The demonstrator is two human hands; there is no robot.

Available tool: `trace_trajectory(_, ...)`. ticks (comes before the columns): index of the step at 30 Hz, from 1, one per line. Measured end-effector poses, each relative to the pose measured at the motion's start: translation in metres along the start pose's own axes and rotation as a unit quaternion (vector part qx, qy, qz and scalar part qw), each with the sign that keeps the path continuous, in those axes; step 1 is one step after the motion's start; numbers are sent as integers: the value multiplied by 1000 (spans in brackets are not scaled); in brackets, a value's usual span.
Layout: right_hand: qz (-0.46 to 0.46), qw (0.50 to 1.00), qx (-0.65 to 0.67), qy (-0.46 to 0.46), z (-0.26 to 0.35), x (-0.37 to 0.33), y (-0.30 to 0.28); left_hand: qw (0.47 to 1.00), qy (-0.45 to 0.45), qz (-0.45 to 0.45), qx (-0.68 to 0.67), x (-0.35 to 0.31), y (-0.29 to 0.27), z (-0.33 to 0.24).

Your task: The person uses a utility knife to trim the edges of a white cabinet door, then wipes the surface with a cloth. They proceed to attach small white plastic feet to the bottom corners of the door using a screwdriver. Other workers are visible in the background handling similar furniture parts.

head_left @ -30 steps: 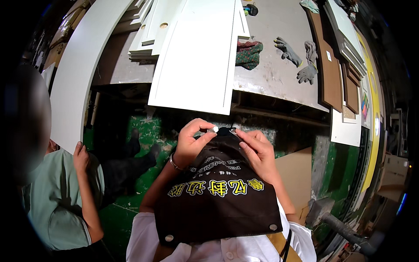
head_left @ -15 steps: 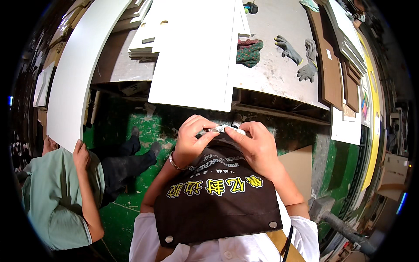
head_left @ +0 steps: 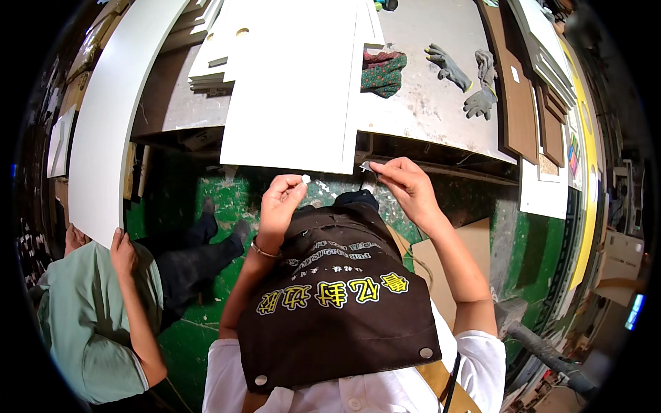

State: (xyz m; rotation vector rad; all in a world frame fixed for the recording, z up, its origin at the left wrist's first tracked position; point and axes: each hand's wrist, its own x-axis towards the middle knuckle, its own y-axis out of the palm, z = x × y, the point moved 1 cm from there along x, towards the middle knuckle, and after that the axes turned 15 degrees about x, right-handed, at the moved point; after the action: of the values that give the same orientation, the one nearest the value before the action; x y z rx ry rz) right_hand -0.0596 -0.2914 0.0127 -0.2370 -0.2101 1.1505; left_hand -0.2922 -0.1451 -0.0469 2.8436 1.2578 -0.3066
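Note:
My left hand [head_left: 279, 205] pinches a small white wad [head_left: 306, 179] between thumb and fingertips, just off the near edge of a large white panel [head_left: 296, 103]. To its right, my right hand [head_left: 407, 184] grips a small grey, thin piece [head_left: 366, 166] in a similar pinch; its exact kind is too small to make out. The two hands are apart, both raised above the dark apron [head_left: 337, 323] that I wear. The panel lies on the workbench and juts out past its front edge.
At the left a co-worker in a green shirt [head_left: 103, 316] holds a long white board [head_left: 110, 131]. Grey gloves [head_left: 447, 67] and a patterned cloth [head_left: 383, 74] lie on the workbench [head_left: 427, 117]. Brown boards [head_left: 513, 89] are stacked at the right, and a cardboard sheet [head_left: 458, 265] stands below.
My hands were together over white material and have now separated, left hand to the left, right hand up and rightward, each with a small piece. The view has shifted slightly.

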Motion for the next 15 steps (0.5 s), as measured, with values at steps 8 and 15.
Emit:
trace_trajectory(8, 54, 995, -56, -56, -8, 15, 4, 996, -61, -11, -66, 16, -2, -1)
trace_trajectory(15, 95, 986, -110, -83, -4, 24, -2, 993, -70, -25, -94, 16, 0, 4)
